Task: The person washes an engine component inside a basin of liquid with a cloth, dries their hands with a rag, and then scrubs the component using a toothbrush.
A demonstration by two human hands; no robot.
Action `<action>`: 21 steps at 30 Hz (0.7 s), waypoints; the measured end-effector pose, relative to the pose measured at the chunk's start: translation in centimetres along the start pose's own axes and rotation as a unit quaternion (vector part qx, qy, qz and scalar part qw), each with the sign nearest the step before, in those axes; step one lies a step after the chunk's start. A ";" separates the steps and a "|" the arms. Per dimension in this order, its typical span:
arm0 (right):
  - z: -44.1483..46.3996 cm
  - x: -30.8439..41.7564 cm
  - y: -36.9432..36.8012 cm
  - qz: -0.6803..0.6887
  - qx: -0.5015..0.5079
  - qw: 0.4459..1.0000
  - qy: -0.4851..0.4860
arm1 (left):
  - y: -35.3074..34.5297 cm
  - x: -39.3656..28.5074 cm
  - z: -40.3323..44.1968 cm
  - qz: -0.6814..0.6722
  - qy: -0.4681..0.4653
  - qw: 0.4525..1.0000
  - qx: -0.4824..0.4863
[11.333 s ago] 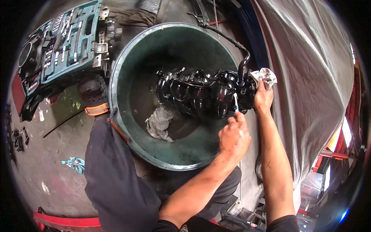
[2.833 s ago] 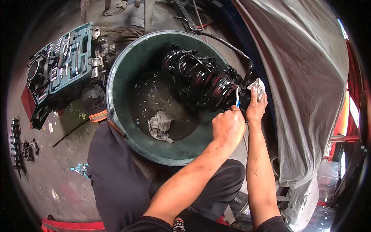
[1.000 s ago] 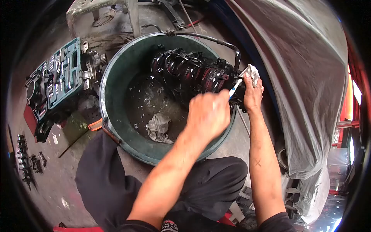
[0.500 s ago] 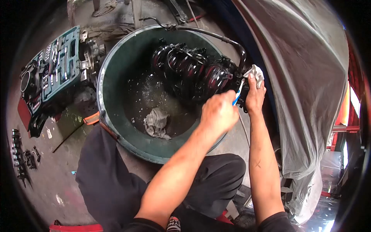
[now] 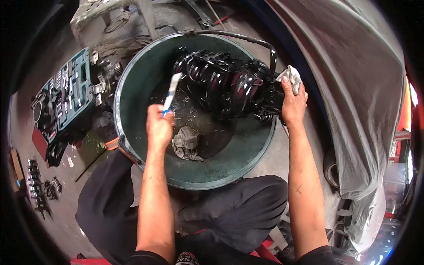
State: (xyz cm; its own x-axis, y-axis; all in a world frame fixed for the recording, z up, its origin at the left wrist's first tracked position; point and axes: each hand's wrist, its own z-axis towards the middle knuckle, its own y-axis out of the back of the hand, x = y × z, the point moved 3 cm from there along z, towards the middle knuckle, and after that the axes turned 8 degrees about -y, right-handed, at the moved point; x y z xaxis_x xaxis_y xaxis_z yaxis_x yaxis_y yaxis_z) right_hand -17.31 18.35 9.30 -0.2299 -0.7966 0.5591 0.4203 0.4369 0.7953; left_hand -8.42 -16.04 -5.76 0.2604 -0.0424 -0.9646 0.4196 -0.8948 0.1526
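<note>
My left hand (image 5: pixel 160 126) is closed around the blue end of a white and blue brush (image 5: pixel 172 93), which points up over the left of the tub, apart from the black part. A glossy black ribbed manifold-like part (image 5: pixel 221 81) lies tilted inside the round green tub (image 5: pixel 212 179), its right end at the rim. My right hand (image 5: pixel 294 104) grips that end, with a crumpled pale cloth (image 5: pixel 290 76) under the fingers. Below the part, a grey rag (image 5: pixel 187 143) rests in the dark, wet bottom of the tub.
A teal socket tool case (image 5: pixel 73 88) is at the left, beside metal engine parts (image 5: pixel 106 81). A camshaft-like part (image 5: pixel 35 185) lies on the floor at far left. A black pipe (image 5: pixel 238 36) crosses the tub's back rim. A grey cover (image 5: pixel 353 97) hangs at the right.
My left hand has moved left with the brush, away from the part's right end to the tub's left side. The right hand still holds the part and cloth. The view has shifted slightly.
</note>
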 end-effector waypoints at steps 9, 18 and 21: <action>-0.6 0.6 0.3 -0.013 0.003 1.000 -0.020 | -3.4 10.7 0.8 0.421 0.155 0.890 0.081; -0.1 0.1 0.0 -0.010 0.010 1.000 0.000 | -6.1 -2.7 -11.3 0.324 -0.023 0.940 0.106; -0.4 0.7 0.4 -0.010 0.012 1.000 -0.001 | -6.9 -7.2 -15.3 0.296 -0.031 0.944 0.144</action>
State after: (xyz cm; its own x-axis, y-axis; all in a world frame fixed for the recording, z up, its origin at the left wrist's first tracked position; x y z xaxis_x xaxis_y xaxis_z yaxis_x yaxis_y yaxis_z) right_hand -17.01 17.77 9.93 -0.2393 -0.8043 0.5438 0.3949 0.4310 0.8113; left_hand 0.06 -2.75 3.40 0.3206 -0.5900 -0.7410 -0.0391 -0.7899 0.6120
